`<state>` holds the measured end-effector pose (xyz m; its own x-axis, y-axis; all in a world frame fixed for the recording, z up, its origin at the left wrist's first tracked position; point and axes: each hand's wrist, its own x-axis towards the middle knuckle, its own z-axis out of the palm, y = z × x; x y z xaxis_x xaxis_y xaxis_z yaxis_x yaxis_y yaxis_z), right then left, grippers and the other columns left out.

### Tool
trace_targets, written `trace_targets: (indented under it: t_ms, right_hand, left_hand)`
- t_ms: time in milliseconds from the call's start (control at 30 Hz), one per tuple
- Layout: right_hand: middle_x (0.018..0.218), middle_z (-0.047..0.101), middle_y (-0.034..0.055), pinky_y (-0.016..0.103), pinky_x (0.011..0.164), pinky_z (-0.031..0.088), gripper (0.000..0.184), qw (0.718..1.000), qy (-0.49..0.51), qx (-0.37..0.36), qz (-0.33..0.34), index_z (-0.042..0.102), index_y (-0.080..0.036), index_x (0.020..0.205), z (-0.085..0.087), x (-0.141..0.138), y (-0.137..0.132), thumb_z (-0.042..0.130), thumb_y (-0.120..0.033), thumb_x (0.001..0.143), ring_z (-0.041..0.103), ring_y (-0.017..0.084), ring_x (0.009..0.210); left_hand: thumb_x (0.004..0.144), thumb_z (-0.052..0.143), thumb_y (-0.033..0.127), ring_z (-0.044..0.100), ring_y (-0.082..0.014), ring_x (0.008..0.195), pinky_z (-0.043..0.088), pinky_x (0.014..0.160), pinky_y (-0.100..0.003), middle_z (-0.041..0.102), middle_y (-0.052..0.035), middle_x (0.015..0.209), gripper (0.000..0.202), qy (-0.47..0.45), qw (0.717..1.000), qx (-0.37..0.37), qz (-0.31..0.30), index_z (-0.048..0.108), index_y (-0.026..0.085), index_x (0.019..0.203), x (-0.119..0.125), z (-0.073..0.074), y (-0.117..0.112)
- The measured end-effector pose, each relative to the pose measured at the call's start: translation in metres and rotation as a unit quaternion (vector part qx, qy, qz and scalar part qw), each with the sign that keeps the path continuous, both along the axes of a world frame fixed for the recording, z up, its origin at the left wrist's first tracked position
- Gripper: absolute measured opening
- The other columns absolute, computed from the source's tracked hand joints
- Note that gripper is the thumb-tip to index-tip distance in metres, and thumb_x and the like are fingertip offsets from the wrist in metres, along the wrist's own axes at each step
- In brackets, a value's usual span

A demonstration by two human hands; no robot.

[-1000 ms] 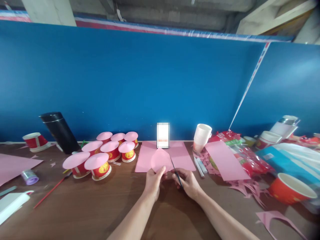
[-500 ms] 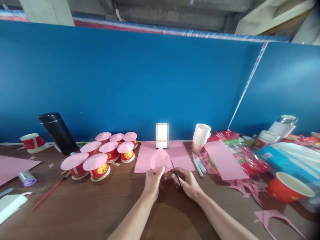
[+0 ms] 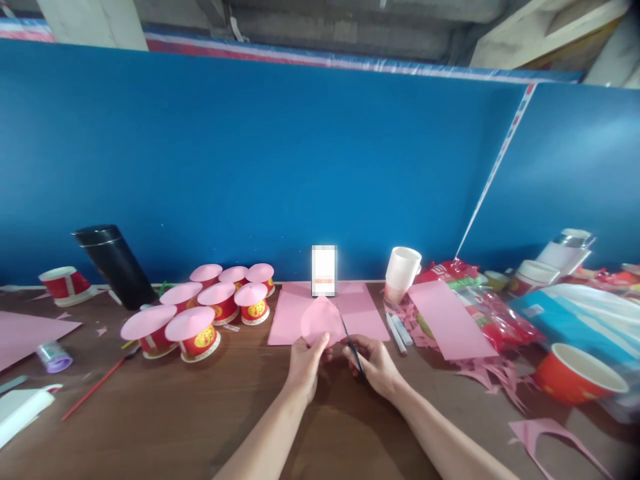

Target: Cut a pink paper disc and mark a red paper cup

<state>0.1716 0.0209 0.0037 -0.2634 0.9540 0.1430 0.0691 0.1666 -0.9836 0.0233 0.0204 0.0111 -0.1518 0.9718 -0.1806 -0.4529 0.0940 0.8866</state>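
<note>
Little has moved: at centre, the left hand (image 3: 304, 365) pinches a round pink paper disc (image 3: 320, 321); to its right, the right hand (image 3: 379, 363) grips a slim dark tool (image 3: 355, 355), whose slipping might nick the paper.

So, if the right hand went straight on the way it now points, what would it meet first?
Probably the pink paper circle held in the left hand, ahead and to the left of the right hand. Depth is unclear, so the left hand itself might come first.

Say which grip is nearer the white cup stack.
Right. The right grip sits left and in front of the white cup stack; the left grip, pinching pink disc, is farther left.
</note>
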Motion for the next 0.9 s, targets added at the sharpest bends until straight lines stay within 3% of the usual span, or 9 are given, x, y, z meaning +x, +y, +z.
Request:
trace_targets:
  t_ms: [467, 900]
  right_hand:
    - [0.053, 0.05, -0.004, 0.02, 0.043, 0.036, 0.032, 1.0, -0.007, 0.0, 0.005, 0.06, -0.014, 0.093, -0.0009, 0.0004, 0.0005, 0.061, -0.04, 0.074, 0.044, 0.008, 0.043]
    - [0.055, 0.05, -0.0036, 0.02, 0.043, 0.036, 0.033, 1.0, 0.002, -0.005, 0.015, 0.058, -0.012, 0.094, -0.0038, 0.0006, 0.0007, 0.062, -0.038, 0.075, 0.044, 0.008, 0.045]
  left_hand:
    - [0.056, 0.074, 0.032, 0.053, -0.0089, 0.051, 0.043, 0.049, -0.021, 0.06, -0.0008, 0.057, 0.028, -0.02, 1.0, -0.007, 0.014, 0.061, 0.01, 0.066, 0.0011, 0.0006, 0.0001]
    - [0.059, 0.074, 0.031, 0.058, -0.0126, 0.058, 0.048, 0.055, -0.024, 0.064, -0.0059, 0.067, 0.033, -0.021, 0.999, -0.02, 0.025, 0.061, 0.008, 0.078, 0.001, 0.0004, 0.0]
